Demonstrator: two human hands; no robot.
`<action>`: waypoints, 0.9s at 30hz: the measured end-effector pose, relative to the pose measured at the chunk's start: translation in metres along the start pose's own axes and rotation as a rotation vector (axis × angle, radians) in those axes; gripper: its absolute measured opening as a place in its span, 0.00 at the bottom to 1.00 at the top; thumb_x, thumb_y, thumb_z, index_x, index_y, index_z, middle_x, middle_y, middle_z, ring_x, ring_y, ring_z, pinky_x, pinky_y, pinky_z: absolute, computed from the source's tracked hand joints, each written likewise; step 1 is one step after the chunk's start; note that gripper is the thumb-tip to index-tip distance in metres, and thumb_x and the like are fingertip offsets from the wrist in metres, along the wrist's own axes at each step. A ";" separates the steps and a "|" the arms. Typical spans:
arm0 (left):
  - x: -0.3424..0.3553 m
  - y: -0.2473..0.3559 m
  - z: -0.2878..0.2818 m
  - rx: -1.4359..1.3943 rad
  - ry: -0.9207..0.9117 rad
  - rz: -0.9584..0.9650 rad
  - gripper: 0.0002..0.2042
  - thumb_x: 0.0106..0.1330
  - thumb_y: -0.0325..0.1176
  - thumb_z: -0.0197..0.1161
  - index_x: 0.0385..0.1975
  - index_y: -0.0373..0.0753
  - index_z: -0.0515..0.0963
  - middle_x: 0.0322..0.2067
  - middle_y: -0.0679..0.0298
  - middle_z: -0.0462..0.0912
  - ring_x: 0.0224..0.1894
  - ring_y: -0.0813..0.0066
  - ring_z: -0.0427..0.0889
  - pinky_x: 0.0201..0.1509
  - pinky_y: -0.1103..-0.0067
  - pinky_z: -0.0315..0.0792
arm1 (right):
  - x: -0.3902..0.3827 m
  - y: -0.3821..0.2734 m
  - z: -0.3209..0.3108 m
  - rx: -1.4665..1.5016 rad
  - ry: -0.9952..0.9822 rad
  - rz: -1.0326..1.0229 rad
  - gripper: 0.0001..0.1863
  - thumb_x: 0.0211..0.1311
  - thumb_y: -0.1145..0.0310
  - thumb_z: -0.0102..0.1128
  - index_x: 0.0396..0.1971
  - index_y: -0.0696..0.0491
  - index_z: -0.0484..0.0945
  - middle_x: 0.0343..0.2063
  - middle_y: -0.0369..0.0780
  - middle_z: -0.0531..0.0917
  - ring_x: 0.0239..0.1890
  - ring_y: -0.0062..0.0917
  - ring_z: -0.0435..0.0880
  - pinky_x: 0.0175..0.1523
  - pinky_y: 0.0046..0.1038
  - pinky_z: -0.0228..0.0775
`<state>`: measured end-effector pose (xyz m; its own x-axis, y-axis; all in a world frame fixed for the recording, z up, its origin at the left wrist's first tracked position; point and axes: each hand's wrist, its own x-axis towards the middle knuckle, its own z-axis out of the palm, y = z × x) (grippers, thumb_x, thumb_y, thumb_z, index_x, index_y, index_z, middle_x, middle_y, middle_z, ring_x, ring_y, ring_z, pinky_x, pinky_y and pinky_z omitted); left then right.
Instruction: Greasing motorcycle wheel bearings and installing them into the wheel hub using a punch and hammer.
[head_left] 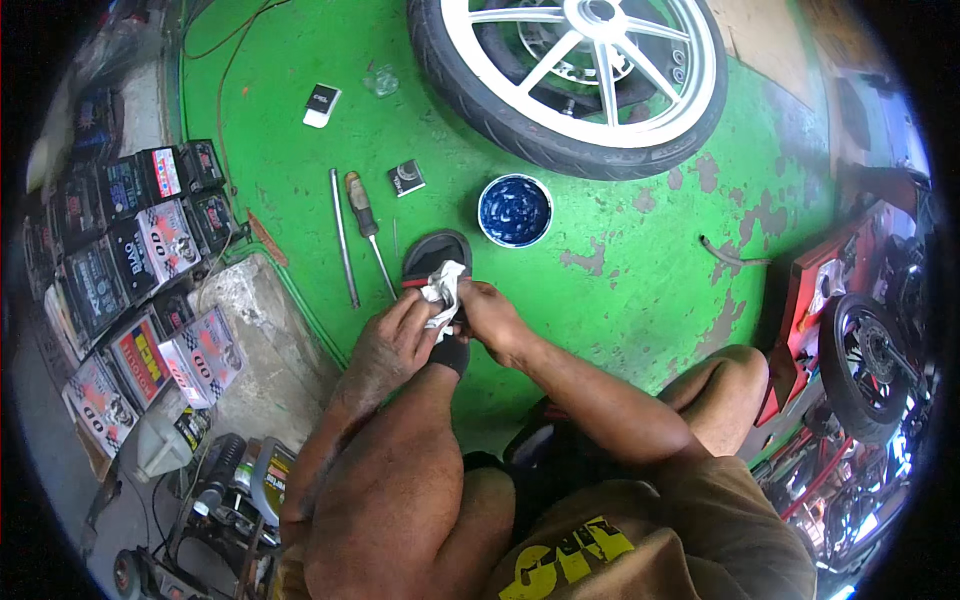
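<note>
Low in front of me, above my sandal (436,250), my left hand (385,345) and my right hand (497,322) meet around a crumpled white rag (447,283). Both hands have their fingers closed on it. A small dark thing seems to be within its folds, mostly hidden by the fingers. Ahead of my right hand stands a round tub of dark blue grease (515,211), without a lid. Beyond my left hand a screwdriver (361,208) with a worn handle lies on the green floor, beside a long metal rod (343,238).
A black tyre on a white spoked wheel (600,140) lies flat at the far side. Two small boxes (320,104) and a clear plastic bag (381,80) sit on the floor. Stacked battery boxes (120,240) line the left; a short hose (735,255) and motorcycle parts (865,365) are right.
</note>
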<state>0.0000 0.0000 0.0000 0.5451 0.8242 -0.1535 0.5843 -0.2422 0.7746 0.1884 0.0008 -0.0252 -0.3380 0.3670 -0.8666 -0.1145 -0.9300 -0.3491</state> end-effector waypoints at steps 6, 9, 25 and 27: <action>0.008 0.010 -0.007 0.267 -0.011 0.201 0.10 0.58 0.36 0.67 0.31 0.41 0.73 0.34 0.65 0.80 0.32 0.64 0.82 0.32 0.71 0.76 | -0.002 0.010 0.011 -0.127 -0.012 -0.074 0.17 0.73 0.60 0.47 0.42 0.56 0.80 0.33 0.36 0.82 0.30 0.19 0.80 0.35 0.25 0.75; 0.018 0.009 -0.006 0.218 -0.022 0.344 0.11 0.57 0.37 0.68 0.31 0.41 0.74 0.36 0.65 0.81 0.34 0.66 0.82 0.36 0.72 0.77 | 0.002 0.019 0.008 0.153 -0.065 -0.049 0.16 0.73 0.59 0.50 0.41 0.55 0.81 0.33 0.36 0.83 0.30 0.18 0.80 0.31 0.23 0.73; 0.024 0.000 0.026 -0.351 0.006 -0.109 0.09 0.64 0.31 0.63 0.29 0.32 0.73 0.28 0.51 0.78 0.31 0.53 0.80 0.35 0.65 0.73 | 0.011 -0.004 -0.014 -0.028 0.138 -0.245 0.17 0.75 0.61 0.47 0.27 0.53 0.79 0.19 0.30 0.75 0.20 0.14 0.67 0.25 0.22 0.58; 0.029 0.002 0.027 -0.497 0.050 -0.126 0.08 0.63 0.29 0.63 0.32 0.31 0.72 0.29 0.51 0.77 0.31 0.52 0.79 0.35 0.64 0.72 | 0.014 -0.011 -0.017 -0.063 0.170 -0.212 0.19 0.76 0.59 0.43 0.29 0.53 0.78 0.18 0.31 0.74 0.18 0.16 0.68 0.24 0.24 0.59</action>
<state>0.0328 0.0093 -0.0199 0.4523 0.8579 -0.2438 0.2806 0.1227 0.9520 0.2011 0.0163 -0.0400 -0.1502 0.5562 -0.8174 -0.1055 -0.8311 -0.5461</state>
